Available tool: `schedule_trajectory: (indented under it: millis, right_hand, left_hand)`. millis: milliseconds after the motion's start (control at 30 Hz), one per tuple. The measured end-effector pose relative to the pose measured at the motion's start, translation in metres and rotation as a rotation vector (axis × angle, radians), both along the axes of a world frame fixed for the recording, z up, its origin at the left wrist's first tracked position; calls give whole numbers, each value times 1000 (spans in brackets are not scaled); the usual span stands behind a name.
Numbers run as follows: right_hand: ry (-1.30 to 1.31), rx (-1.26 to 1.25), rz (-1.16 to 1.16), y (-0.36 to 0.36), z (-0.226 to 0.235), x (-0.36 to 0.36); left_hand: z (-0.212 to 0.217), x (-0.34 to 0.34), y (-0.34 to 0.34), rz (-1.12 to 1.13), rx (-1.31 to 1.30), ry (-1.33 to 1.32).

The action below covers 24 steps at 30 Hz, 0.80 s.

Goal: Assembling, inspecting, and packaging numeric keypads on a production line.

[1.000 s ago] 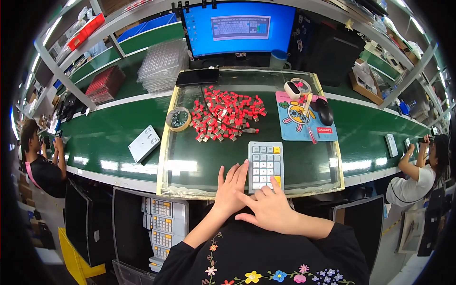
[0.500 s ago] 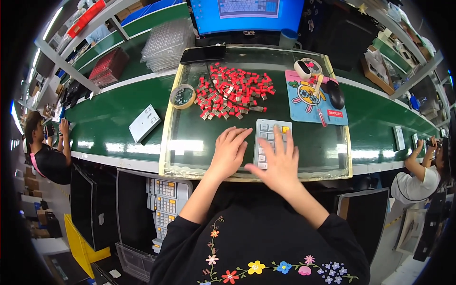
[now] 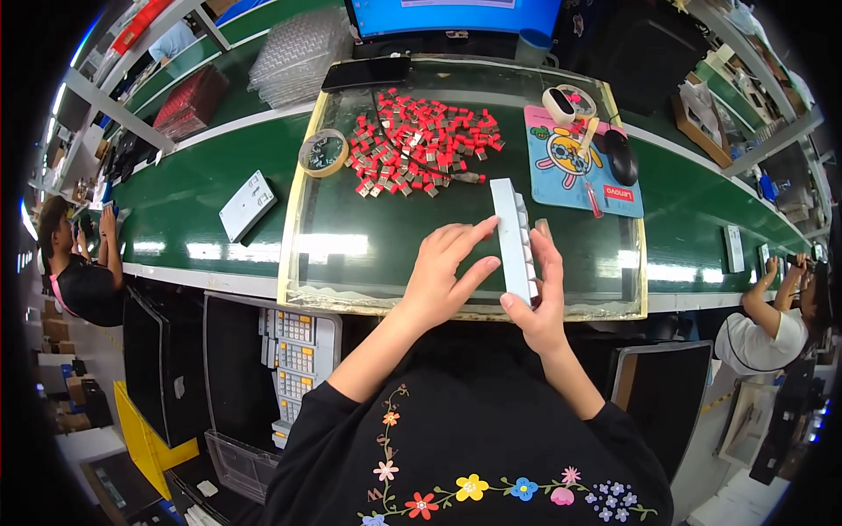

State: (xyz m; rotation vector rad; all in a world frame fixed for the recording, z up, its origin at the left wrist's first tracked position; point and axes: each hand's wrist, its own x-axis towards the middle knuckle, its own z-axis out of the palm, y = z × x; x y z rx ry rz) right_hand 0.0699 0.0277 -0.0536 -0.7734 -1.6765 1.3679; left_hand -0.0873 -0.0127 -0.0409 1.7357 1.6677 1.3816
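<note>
A white numeric keypad (image 3: 513, 245) stands tipped up on its long edge over the glass-topped board, its pale back turned left and its keys turned right. My right hand (image 3: 545, 302) is closed around it, thumb at the near end and fingers along the key side. From the other side my left hand (image 3: 445, 272) reaches in with fingers stretched and thumb apart. Its index fingertip touches the keypad's back. Beyond them lies a heap of red-capped USB plugs (image 3: 421, 131), with a black cable (image 3: 412, 162) running across it.
Left of the heap is a tape roll (image 3: 324, 152); a white keypad-shaped unit (image 3: 247, 206) lies farther left. A mouse (image 3: 621, 159) and pen-like tool (image 3: 594, 200) rest on a blue mat (image 3: 548, 188). Keypads (image 3: 296, 358) are stacked below the bench. A monitor (image 3: 456, 17) stands behind; co-workers sit either side.
The keypad, flat with keys up before, is now tipped onto its edge. My right hand has moved from over the keys to its right side; my left has come against its back.
</note>
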Motion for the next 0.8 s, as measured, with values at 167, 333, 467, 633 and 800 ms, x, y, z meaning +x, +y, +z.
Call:
schedule_trajectory:
  millis: [167,333,467,633,800]
  right_hand:
    - [34,-66,13,-3,2,1]
    - [-5,-49,10,-4,-1,1]
    - [13,-69,14,-4,0,1]
    - [7,-40,11,-4,-4,2]
    - [-3,-34,3,-5,-2,-1]
  left_hand:
    - [1,3,2,3,63,43]
    - [3,1,1,-19,28,-26]
    - [10,-1,4,-45,17,11]
    - [10,-5,3,-79,6,34]
    - [12,-7,4,-74,-12,-20]
